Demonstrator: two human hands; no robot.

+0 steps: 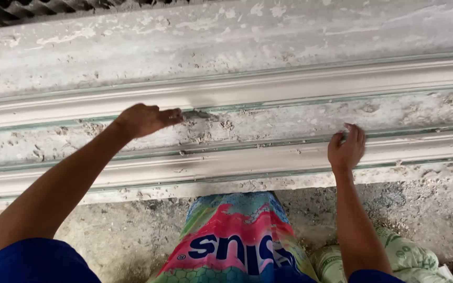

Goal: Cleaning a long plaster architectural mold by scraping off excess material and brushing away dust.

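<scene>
Looking down over my hands at a long worktop (289,31) crusted with dried white plaster. My left hand (145,119) is clenched around a small flat grey tool (197,113), likely a scraper blade, whose tip pokes out past the fingers and rests against the near edge of the far plaster moulding (300,84), a long white profiled strip running left to right. I cannot tell how much of the tool is hidden in the fist. My right hand (347,148) is released, fingers spread slightly and lying flat on top of the near plaster moulding (211,163), a second strip parallel to the first and closer to my body. Between the two hands, the band of worktop separating the strips is rough with plaster crumbs (226,126). Below both hands, against my front, hangs a colourful printed apron (232,241) in pink, green and blue. Beside my right forearm, lower down, sits a pale woven sack (410,257) on the gritty floor (420,209).
</scene>
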